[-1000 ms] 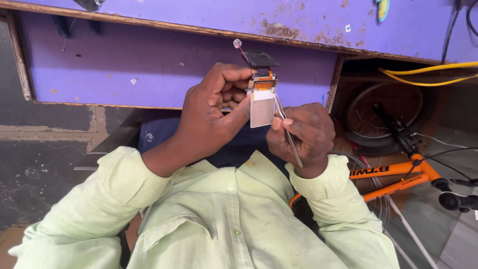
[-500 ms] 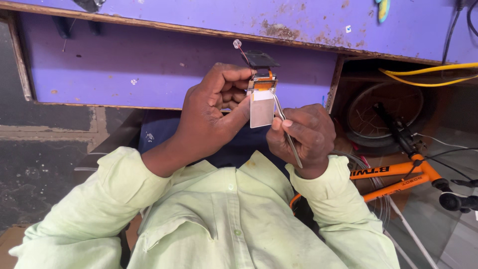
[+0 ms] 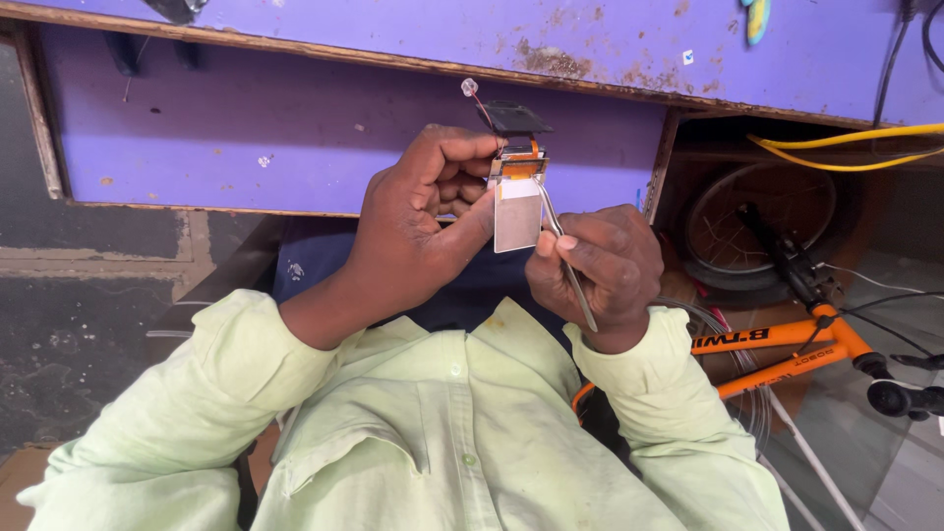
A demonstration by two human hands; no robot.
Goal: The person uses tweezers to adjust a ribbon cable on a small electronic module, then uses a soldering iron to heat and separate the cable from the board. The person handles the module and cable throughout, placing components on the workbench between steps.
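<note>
Nothing much is shifting since a moment ago: both my hands are keeping their places in front of the purple surface, near its lower edge. My left hand is clamping the small display module, a silvery rectangular panel with an orange flex strip and a black part at its top, held upright in the air above my lap. My right hand is pinching thin metal tweezers, their tip touching the panel's right edge. I am judging the work as under way: nothing looks lifted off yet, so prying is remaining.
</note>
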